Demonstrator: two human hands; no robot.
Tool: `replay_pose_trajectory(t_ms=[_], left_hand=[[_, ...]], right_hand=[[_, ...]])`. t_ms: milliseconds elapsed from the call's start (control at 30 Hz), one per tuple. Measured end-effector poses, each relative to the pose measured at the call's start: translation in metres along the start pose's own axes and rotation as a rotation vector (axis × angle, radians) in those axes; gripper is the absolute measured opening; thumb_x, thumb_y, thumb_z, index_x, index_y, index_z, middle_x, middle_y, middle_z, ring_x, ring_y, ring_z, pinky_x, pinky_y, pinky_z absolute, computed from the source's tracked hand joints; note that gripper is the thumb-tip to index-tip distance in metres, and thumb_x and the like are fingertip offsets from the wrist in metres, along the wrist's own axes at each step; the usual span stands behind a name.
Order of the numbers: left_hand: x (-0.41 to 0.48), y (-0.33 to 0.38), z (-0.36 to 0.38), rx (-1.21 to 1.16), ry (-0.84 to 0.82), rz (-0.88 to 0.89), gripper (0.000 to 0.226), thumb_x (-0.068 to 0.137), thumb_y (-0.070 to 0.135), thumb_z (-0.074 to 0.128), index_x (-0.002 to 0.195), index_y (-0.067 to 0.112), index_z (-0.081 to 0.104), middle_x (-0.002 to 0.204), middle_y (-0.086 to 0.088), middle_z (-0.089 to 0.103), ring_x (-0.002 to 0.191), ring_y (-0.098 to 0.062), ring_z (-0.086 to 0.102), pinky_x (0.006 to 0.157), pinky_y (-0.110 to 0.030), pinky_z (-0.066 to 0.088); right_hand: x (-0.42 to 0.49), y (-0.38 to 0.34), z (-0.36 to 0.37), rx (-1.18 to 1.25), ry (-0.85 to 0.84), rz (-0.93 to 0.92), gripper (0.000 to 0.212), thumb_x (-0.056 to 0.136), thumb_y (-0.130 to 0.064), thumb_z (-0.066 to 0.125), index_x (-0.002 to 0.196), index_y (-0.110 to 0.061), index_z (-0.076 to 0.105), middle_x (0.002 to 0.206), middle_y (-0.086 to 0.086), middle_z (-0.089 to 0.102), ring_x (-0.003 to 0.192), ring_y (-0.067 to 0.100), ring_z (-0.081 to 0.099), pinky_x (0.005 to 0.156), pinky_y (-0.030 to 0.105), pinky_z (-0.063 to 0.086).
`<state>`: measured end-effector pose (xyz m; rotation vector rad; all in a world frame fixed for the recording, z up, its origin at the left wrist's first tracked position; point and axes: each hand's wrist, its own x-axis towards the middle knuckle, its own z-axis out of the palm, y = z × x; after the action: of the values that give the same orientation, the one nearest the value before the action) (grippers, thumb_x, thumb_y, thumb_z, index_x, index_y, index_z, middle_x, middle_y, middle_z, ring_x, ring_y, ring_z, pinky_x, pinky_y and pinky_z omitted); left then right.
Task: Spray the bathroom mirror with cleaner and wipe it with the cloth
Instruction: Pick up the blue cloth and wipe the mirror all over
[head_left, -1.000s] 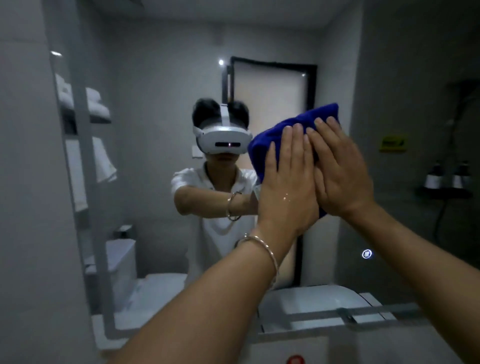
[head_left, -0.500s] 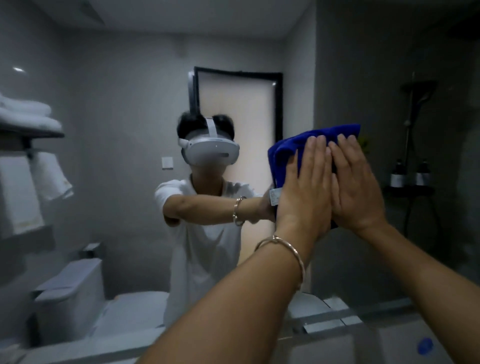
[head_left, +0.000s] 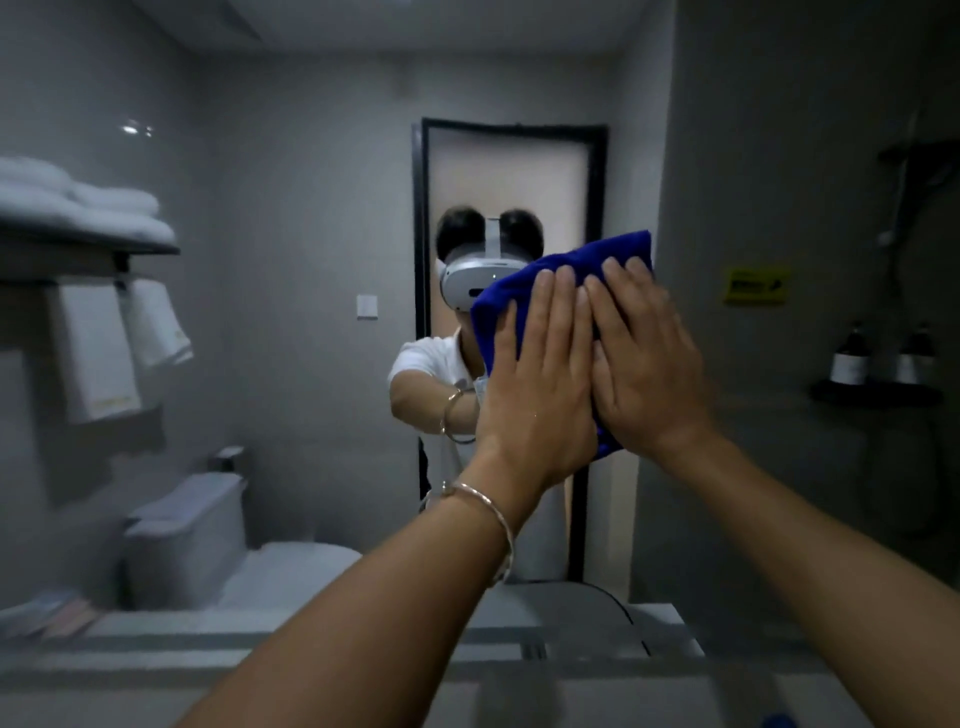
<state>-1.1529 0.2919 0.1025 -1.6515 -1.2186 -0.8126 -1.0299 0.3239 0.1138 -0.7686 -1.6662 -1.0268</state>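
A blue cloth lies flat against the bathroom mirror, which fills most of the view. My left hand, with a silver bangle on its wrist, presses on the cloth with flat fingers. My right hand presses beside it, fingers spread, partly overlapping the left. Most of the cloth is hidden under both palms; only its top and left edge show. No spray bottle is clearly in view.
The mirror reflects a person in a white headset, a door, a toilet, white towels on a shelf at left and dark bottles on a ledge at right. A counter edge runs below the mirror.
Both hands and the cloth stay pressed together on the glass. The view has swung, so the towel shelf and toilet reflection now show more at the left.
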Motion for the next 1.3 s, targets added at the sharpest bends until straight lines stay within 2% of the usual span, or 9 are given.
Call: replay_pose_trajectory(t_ms=[133, 200, 267, 433, 600, 700, 833, 1067, 1300], left_hand=[[0.0, -0.007, -0.003, 0.008, -0.047, 0.038, 0.089, 0.087, 0.053, 0.039, 0.148, 0.002, -0.001, 0.157, -0.019, 0.0, 0.144, -0.032, -0.005, 0.116, -0.05, 0.004], [0.001, -0.015, -0.008, -0.027, -0.077, 0.073, 0.082, 0.088, 0.046, 0.028, 0.146, 0.004, -0.012, 0.156, -0.017, -0.009, 0.142, -0.028, -0.017, 0.116, -0.046, -0.004], [0.0, -0.025, -0.014, -0.087, -0.115, 0.133, 0.081, 0.085, 0.036, 0.03, 0.144, 0.006, -0.016, 0.156, -0.015, -0.014, 0.14, -0.025, -0.022, 0.114, -0.042, -0.01], [-0.001, -0.034, -0.009, -0.167, 0.072, 0.147, 0.068, 0.087, 0.033, 0.028, 0.147, 0.004, 0.019, 0.155, -0.018, 0.017, 0.144, -0.03, 0.014, 0.116, -0.044, 0.01], [0.004, -0.018, 0.007, -0.113, 0.182, 0.069, 0.061, 0.094, 0.034, 0.025, 0.147, 0.003, 0.019, 0.154, -0.019, 0.02, 0.143, -0.033, 0.014, 0.116, -0.049, 0.012], [0.007, -0.016, 0.01, -0.07, 0.221, 0.056, 0.063, 0.091, 0.031, 0.029, 0.145, 0.0, 0.024, 0.151, -0.021, 0.025, 0.141, -0.033, 0.018, 0.114, -0.049, 0.011], [0.009, -0.006, 0.01, -0.058, 0.198, -0.002, 0.066, 0.091, 0.033, 0.026, 0.146, -0.001, 0.016, 0.153, -0.022, 0.018, 0.143, -0.033, 0.013, 0.115, -0.051, 0.009], [0.061, 0.069, 0.01, -0.038, 0.221, 0.002, 0.065, 0.093, 0.034, 0.024, 0.146, -0.002, 0.017, 0.153, -0.023, 0.017, 0.143, -0.035, 0.013, 0.116, -0.052, 0.01], [0.111, 0.193, 0.012, -0.045, 0.206, 0.044, 0.063, 0.095, 0.037, 0.021, 0.147, 0.002, 0.016, 0.154, -0.02, 0.017, 0.144, -0.033, 0.012, 0.116, -0.05, 0.007]], right_hand=[[0.001, -0.003, -0.001, -0.052, -0.035, 0.025, 0.05, 0.096, -0.023, 0.031, 0.142, -0.007, 0.026, 0.148, 0.019, 0.034, 0.14, 0.027, 0.021, 0.113, 0.044, 0.02], [0.001, -0.005, -0.002, -0.069, -0.066, 0.05, 0.051, 0.095, -0.024, 0.031, 0.143, -0.008, 0.025, 0.149, 0.017, 0.033, 0.14, 0.027, 0.02, 0.114, 0.042, 0.018], [0.002, -0.006, -0.003, -0.091, -0.085, 0.066, 0.053, 0.094, -0.024, 0.032, 0.144, -0.009, 0.023, 0.15, 0.016, 0.031, 0.141, 0.026, 0.019, 0.115, 0.041, 0.016], [0.0, -0.008, -0.003, -0.124, -0.098, 0.075, 0.056, 0.093, -0.025, 0.032, 0.145, -0.011, 0.019, 0.151, 0.015, 0.028, 0.142, 0.026, 0.018, 0.115, 0.042, 0.016], [0.0, -0.006, 0.001, -0.106, -0.073, 0.047, 0.056, 0.092, -0.024, 0.034, 0.145, -0.01, 0.019, 0.151, 0.014, 0.03, 0.141, 0.025, 0.018, 0.116, 0.04, 0.015], [0.004, -0.004, 0.001, -0.07, -0.04, 0.023, 0.055, 0.091, -0.023, 0.038, 0.142, -0.008, 0.027, 0.147, 0.015, 0.037, 0.138, 0.026, 0.024, 0.114, 0.038, 0.017], [0.006, 0.008, -0.006, 0.0, -0.041, -0.086, 0.055, 0.091, -0.027, 0.036, 0.14, -0.002, 0.039, 0.144, 0.017, 0.041, 0.136, 0.028, 0.031, 0.113, 0.039, 0.02], [0.005, 0.094, -0.04, -0.005, -0.031, -0.092, 0.053, 0.093, -0.026, 0.036, 0.14, -0.003, 0.039, 0.146, 0.017, 0.04, 0.137, 0.03, 0.033, 0.111, 0.043, 0.026], [-0.035, 0.21, -0.087, -0.077, -0.083, 0.011, 0.053, 0.095, -0.024, 0.031, 0.144, -0.005, 0.03, 0.15, 0.016, 0.033, 0.14, 0.029, 0.026, 0.113, 0.043, 0.019]])
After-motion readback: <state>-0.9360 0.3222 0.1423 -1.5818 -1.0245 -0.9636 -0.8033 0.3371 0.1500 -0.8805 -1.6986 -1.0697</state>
